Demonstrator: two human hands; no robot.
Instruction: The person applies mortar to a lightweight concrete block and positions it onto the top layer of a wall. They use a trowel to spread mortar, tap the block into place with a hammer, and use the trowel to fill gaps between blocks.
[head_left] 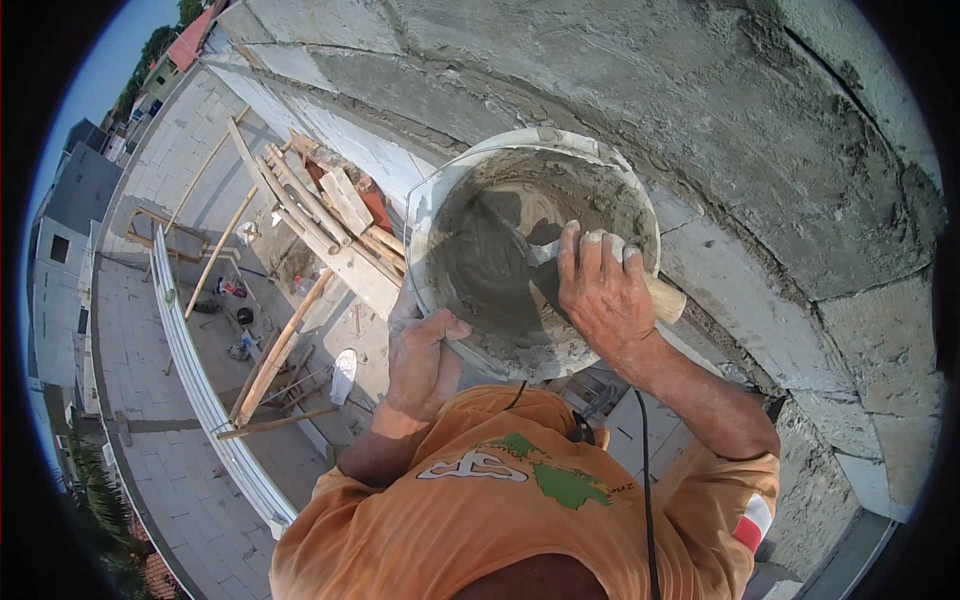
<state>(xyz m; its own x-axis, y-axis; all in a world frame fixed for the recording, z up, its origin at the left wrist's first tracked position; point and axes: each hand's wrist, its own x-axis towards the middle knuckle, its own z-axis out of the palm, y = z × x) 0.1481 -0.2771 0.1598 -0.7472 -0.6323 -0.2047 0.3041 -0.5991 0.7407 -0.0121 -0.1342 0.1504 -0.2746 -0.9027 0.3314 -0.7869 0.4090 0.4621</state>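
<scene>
A white bucket (422,215), smeared with grey mortar, is in front of my chest beside the block wall. Wet mortar (480,265) coats its inner wall and lies in the bottom. My left hand (422,362) holds the bucket's near left side, with the thumb at the rim and the other fingers mostly hidden. Over the right side of the opening, my right hand (605,300) is closed around a trowel. The trowel's wooden handle (667,300) sticks out past my palm, while its blade reaches into the mortar and is partly hard to make out.
A rough block wall (620,80) with mortar joints rises close along the far and right sides. Far below on the left lie wooden poles (300,205), a plank (345,200) and long metal profiles (195,350). A thin cable (645,500) hangs down my shirt.
</scene>
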